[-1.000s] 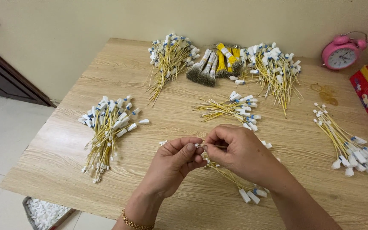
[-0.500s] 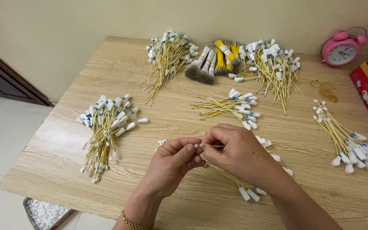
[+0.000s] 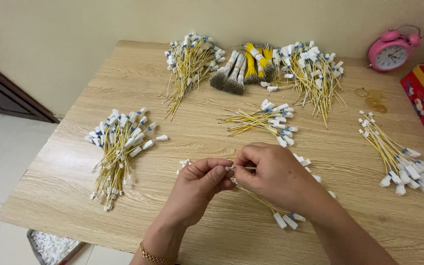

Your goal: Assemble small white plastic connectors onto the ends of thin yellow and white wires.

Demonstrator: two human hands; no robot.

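Both hands meet low on the wooden bench [image 3: 123, 73]. The left hand [image 3: 199, 184] pinches a small white connector [image 3: 229, 168] between thumb and forefinger; the right hand [image 3: 276, 176] is closed on the yellow wire [image 3: 258, 196] that runs from it toward 5 o'clock, under the palm, to white plugs. At 9 o'clock of the hands lies a bundle of yellow wires [image 3: 119, 147]; at 12 o'clock a smaller bundle [image 3: 263, 120]; at 3 o'clock another bundle [image 3: 393, 154]. A pink alarm clock [image 3: 391, 49] stands at 2 o'clock.
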